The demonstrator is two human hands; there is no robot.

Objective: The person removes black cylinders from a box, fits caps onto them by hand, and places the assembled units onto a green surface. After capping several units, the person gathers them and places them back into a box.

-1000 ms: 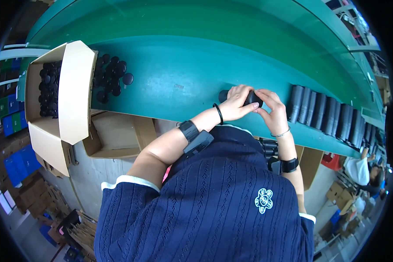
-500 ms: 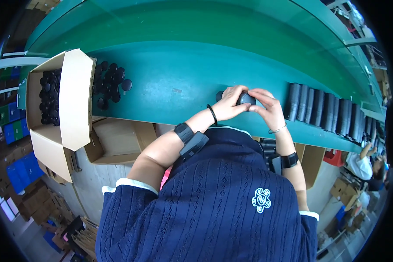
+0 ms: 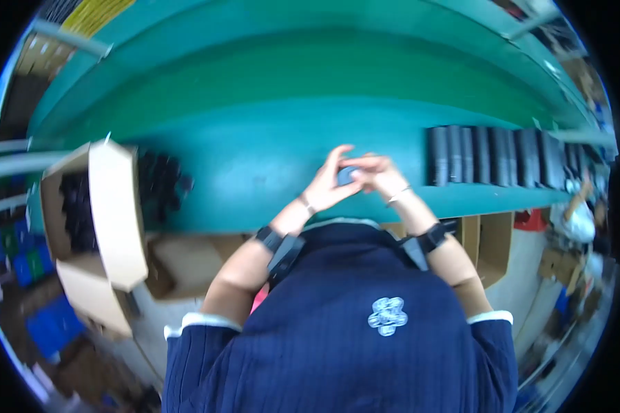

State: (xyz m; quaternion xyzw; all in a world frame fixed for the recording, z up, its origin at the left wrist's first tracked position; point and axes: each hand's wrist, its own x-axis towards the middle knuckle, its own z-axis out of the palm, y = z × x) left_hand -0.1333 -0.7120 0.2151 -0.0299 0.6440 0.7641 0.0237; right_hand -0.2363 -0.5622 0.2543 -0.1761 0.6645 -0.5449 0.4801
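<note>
Between my two hands, above the green table (image 3: pixel 241 189), is a dark rounded piece (image 3: pixel 346 175) that looks like the end of a black tube. My left hand (image 3: pixel 326 184) grips it from the left, thumb and fingers bent around it. From the other side, my right hand (image 3: pixel 381 173) closes its fingers on the same piece. Fingers and motion blur hide most of its shape. A row of black tubes (image 3: pixel 482 157) lies side by side to the right of my hands. Farther left is a loose pile of round black caps (image 3: pixel 160 184).
An open cardboard box (image 3: pixel 115 213) with more black caps (image 3: pixel 79 213) stands at the left. Another cardboard box (image 3: pixel 193 265) sits below the table edge, and one more (image 3: pixel 496 248) is at right. A co-worker (image 3: pixel 580 221) is at the far right.
My hands have shifted left with the dark piece and turned around it. The whole view has tilted, so the table and boxes sit lower on the left.
</note>
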